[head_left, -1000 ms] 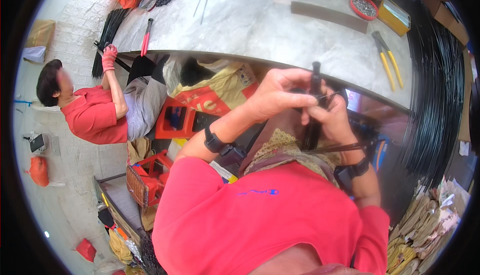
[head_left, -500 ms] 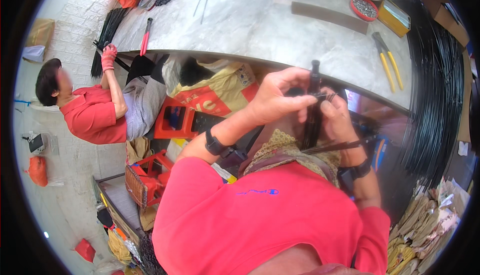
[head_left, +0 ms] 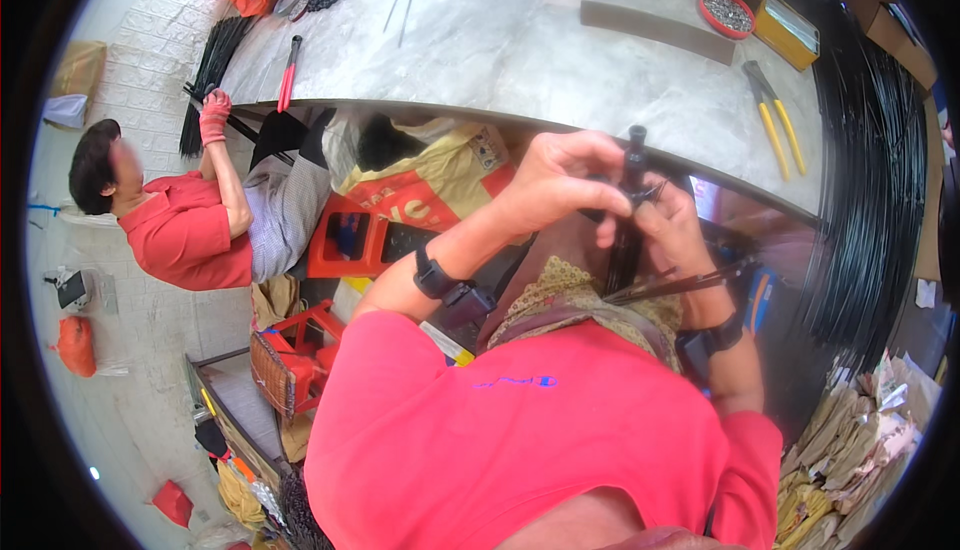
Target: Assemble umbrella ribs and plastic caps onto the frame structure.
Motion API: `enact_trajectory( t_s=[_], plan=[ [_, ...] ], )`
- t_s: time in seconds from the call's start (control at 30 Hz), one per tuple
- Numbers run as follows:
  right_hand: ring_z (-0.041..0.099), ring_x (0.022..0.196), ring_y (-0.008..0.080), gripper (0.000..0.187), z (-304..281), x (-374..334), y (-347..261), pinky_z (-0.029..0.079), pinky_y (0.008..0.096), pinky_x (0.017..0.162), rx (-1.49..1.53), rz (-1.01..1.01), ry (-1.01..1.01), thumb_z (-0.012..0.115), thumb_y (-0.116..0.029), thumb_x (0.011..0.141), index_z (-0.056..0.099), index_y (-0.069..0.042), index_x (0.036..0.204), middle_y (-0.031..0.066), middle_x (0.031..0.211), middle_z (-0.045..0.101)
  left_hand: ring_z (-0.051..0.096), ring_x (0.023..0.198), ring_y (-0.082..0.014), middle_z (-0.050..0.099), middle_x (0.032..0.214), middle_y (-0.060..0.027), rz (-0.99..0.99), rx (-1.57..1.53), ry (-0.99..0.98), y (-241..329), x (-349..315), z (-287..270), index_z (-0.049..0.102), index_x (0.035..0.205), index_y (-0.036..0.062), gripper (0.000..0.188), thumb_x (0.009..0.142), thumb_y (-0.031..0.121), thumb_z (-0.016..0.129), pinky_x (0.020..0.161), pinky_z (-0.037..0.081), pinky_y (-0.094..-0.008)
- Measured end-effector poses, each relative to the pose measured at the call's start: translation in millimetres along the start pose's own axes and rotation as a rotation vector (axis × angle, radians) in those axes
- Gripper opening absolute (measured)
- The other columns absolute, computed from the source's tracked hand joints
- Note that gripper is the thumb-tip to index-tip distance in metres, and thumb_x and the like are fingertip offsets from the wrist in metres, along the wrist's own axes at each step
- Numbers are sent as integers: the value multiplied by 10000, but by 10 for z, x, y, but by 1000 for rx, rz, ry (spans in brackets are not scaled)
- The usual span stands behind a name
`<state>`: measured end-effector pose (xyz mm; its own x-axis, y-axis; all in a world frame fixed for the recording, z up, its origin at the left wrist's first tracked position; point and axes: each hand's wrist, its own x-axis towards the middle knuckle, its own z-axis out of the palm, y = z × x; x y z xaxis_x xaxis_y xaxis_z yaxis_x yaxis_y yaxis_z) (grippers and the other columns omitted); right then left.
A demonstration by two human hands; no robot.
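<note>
In front of my lap a black rod-like piece (head_left: 622, 262) with a knobbed top stands nearly upright between my hands. My left hand (head_left: 568, 178) is closed at its upper part, thumb and forefinger meeting against it; what they pinch is too small to make out. Just right of the rod, my right hand (head_left: 674, 228) is closed with curled fingers around thin black strips (head_left: 655, 290). Their long ends run below the hand across my wrist, and short tips poke out near the thumb. A patterned cloth (head_left: 560, 300) covers my lap.
The pale worktop (head_left: 480, 50) carries yellow-handled pliers (head_left: 774, 120), red-handled pliers (head_left: 289, 75), a red bowl (head_left: 726, 13) of small metal pieces and a yellow box (head_left: 787, 32). Long black strips (head_left: 870, 200) hang at right. A co-worker (head_left: 195, 230) sits left, near a red stool (head_left: 345, 240).
My left thumb has come down and in against the rod, and its fingertips sit closer to my right hand. The rod's top has shifted slightly right and down.
</note>
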<state>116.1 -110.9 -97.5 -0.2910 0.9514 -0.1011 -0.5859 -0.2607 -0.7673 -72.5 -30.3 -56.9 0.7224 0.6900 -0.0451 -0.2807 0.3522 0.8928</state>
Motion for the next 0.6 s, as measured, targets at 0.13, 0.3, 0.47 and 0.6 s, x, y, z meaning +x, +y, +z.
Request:
enact_trajectory(
  t_s=[0.13,0.3,0.47,0.6],
  plan=[
    [725,823,246,271,-20,-6,5,595,358,763,34,-14,-18,674,-243,944,558,-20,1043,161,909,705,662,906,-192,645,1011,-118,20,-15,-42,25,22,-41,672,1077,-61,329,764,-152,718,763,570,-311],
    [724,832,249,286,-23,1,-19,592,353,766,-7,-22,-52,668,-240,948,568,-7,1080,168,920,706,665,909,-194,648,1040,-129,31,-29,-122,25,40,-71,672,1122,-62,347,783,-132,708,765,566,-311],
    [724,844,258,304,27,-9,-66,595,358,776,-21,-40,-34,666,-223,949,568,8,1120,175,930,706,657,976,-199,652,1101,-140,71,58,-79,-18,40,-59,669,1129,-59,322,813,-111,697,803,557,-315],
    [727,869,277,307,-14,13,-1,607,384,787,16,-7,15,687,-201,931,569,18,1112,176,952,706,645,1018,-199,645,1122,-135,55,18,-52,-23,12,-88,647,1163,-63,353,817,-105,704,840,548,-317]
  ],
)
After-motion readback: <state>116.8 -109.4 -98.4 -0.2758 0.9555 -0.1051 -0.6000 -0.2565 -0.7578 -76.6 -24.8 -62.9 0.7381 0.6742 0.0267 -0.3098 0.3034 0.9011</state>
